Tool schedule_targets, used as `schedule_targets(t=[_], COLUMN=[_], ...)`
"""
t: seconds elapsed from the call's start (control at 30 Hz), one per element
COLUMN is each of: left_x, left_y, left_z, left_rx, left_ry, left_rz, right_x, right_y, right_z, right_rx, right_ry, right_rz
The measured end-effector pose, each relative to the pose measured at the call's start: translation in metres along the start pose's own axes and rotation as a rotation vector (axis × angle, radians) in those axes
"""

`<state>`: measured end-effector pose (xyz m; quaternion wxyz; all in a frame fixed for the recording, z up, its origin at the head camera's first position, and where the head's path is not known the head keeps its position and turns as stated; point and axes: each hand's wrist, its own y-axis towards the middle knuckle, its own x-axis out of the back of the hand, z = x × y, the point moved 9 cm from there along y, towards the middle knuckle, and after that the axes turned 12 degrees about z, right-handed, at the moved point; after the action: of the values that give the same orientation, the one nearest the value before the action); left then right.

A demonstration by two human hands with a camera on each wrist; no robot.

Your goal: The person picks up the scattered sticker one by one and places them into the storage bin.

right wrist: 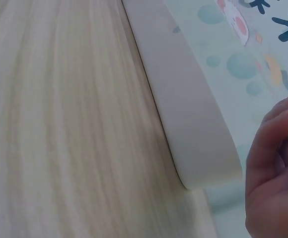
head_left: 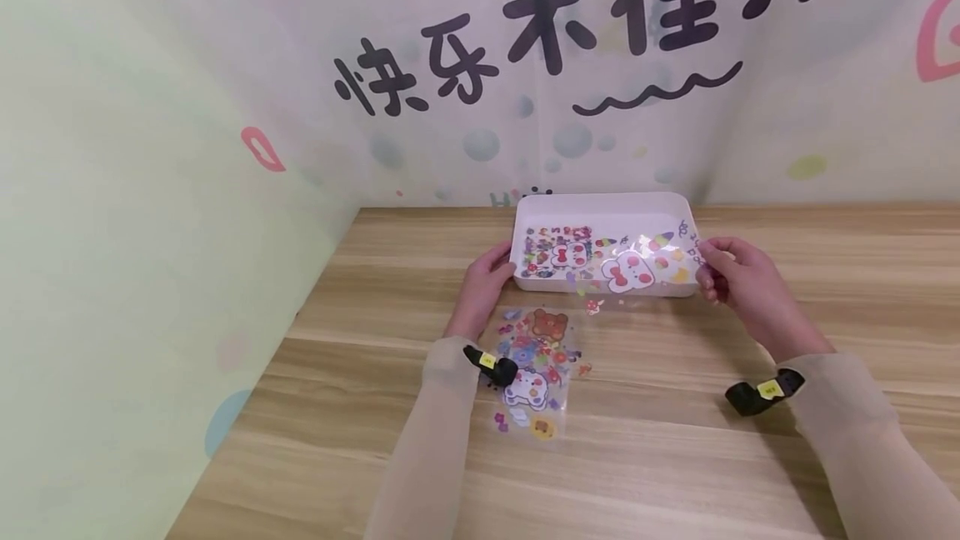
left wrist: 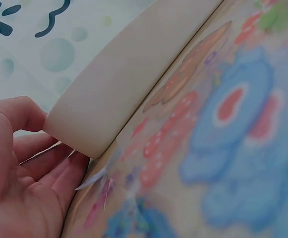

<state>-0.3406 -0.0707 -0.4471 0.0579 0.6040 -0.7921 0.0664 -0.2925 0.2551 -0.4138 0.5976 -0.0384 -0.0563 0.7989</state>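
A shallow white tray [head_left: 611, 205] stands at the back of the table. My left hand [head_left: 480, 292] grips its left end; in the left wrist view the thumb meets the corner of the tray [left wrist: 109, 84], with the fingers curled beside it. My right hand [head_left: 738, 282] pinches the right edge of a clear sticker sheet [head_left: 628, 272] with a white rabbit on it. That sheet slants over the tray's right part, its lower left end past the front wall. Inside the tray at left lies another sticker sheet [head_left: 570, 255]. The right wrist view shows bent fingertips [right wrist: 278, 129] beyond the tray wall.
On the wood-grain table [head_left: 660, 440], a clear sticker sheet with bears [head_left: 528, 387] lies in front of the tray, partly under the left wrist. A printed cloth [head_left: 480, 107] hangs right behind the tray, and a pale wall covering [head_left: 150, 232] stands at left.
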Motion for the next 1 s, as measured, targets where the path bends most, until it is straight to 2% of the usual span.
schedule_targets(t=[0.23, 0.57, 0.83, 1.0], left_x=[0.0, 0.003, 0.001, -0.001], left_y=[0.004, 0.001, 0.0, -0.002], left_z=[0.004, 0.002, 0.001, 0.001], left_rx=[-0.018, -0.009, -0.007, -0.01], left_ry=[-0.007, -0.015, -0.034, -0.049], left_rz=[0.017, 0.021, 0.027, 0.029], right_x=[0.0, -0.004, -0.01, -0.014], right_y=[0.003, 0.007, 0.014, 0.016], right_z=[-0.001, 0.002, 0.009, 0.01], right_rx=[0.011, 0.043, 0.05, 0.046], right_ry=[0.026, 0.149, 0.16, 0.209], right_rz=[-0.031, -0.102, -0.11, -0.107])
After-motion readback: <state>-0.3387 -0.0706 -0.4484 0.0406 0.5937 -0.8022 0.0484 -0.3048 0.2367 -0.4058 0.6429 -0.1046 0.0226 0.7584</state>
